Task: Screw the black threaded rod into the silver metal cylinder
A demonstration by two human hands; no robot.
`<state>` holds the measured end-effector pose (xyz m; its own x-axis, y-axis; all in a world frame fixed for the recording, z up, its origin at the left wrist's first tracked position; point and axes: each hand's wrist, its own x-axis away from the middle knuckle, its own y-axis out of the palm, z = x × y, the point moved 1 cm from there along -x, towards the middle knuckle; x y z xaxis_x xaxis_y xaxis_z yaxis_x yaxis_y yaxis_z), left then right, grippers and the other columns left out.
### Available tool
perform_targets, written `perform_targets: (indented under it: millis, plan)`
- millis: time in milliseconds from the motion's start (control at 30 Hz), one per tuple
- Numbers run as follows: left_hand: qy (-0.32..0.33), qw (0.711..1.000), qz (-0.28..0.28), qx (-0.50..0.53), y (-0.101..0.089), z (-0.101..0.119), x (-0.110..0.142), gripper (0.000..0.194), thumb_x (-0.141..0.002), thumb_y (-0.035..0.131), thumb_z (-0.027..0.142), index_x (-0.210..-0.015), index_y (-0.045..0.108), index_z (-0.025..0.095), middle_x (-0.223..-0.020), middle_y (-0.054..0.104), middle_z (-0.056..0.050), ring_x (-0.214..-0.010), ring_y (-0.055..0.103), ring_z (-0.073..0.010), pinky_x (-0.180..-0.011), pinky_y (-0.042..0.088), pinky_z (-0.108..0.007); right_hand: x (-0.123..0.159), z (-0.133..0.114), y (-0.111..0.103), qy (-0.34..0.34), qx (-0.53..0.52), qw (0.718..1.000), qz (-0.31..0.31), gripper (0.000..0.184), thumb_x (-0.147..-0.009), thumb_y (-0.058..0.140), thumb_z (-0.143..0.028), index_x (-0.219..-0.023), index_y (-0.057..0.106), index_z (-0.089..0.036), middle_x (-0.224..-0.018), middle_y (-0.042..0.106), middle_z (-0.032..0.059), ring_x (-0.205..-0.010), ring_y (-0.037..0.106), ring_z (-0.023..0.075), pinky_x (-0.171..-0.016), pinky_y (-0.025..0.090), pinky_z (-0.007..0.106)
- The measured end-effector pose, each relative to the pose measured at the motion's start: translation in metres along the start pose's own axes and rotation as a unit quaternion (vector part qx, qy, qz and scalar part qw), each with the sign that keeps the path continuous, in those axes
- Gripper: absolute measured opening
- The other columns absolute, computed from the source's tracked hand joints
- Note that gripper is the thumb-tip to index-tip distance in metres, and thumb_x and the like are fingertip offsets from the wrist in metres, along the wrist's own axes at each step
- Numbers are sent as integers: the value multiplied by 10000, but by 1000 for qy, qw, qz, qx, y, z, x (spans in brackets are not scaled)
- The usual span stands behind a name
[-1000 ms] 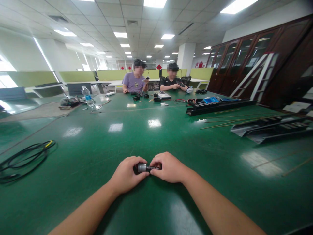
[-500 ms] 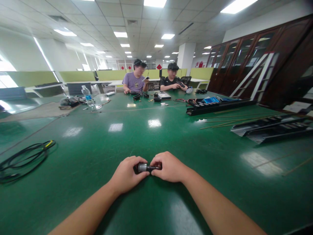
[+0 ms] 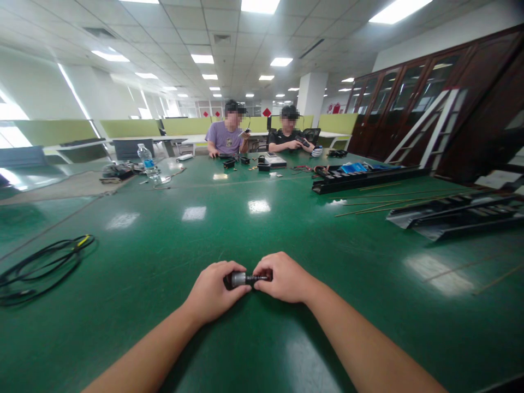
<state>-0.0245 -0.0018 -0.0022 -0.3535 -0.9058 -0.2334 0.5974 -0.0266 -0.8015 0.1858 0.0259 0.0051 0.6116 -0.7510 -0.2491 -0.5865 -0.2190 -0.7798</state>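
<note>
In the head view, low in the middle, a small silver-and-black cylindrical part with a narrow ribbed shaft (image 3: 238, 279) lies sideways just over the green table. My left hand (image 3: 214, 286) is closed around its thick silver end, thumb and fingers on either side. The thin dark shaft points right, into the fingers of my right hand (image 3: 283, 277), which are pinched about its tip. My palm and fingers hide both ends of the part, so its exact kind does not show.
A coiled black cable (image 3: 45, 267) lies at the left. Black metal channels (image 3: 454, 215) and thin rods (image 3: 380, 208) are on the right. Farther back stand a water bottle (image 3: 145, 157) and small black boxes (image 3: 263, 165). Two people (image 3: 226, 134) sit at the far edge.
The fingers of my right hand have shifted very slightly around the shaft's tip. My left hand and the silver end look the same.
</note>
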Motion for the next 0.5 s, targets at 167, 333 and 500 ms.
perform_targets:
  millis: [167, 333, 500]
  plan:
    - [-3, 1000, 1, 2, 0, -1, 1, 242, -783, 732, 354, -1006, 674, 279, -952, 700, 5, -902, 638, -210, -830, 457, -312, 0, 2, 0, 0, 5, 1000, 0, 139, -739, 697, -237, -852, 763, -189, -716, 680, 6, -628, 580, 121, -581, 388, 215]
    - [-8, 1000, 4, 5, -1, 0, 1, 244, -781, 733, 359, -1001, 675, 272, -946, 704, 2, -892, 642, -209, -821, 463, -311, 0, 3, -1, 5, 6, 1000, 3, 127, -737, 689, -224, -837, 757, -188, -702, 671, 0, -613, 569, 113, -571, 382, 211]
    - [-11, 1000, 9, 11, -2, 1, 1, 246, -779, 733, 358, -1003, 678, 271, -954, 710, 2, -899, 648, -208, -818, 471, -305, 1, 4, -3, 9, 3, 1000, 4, 127, -733, 685, -216, -836, 756, -190, -701, 670, -3, -614, 571, 112, -572, 384, 210]
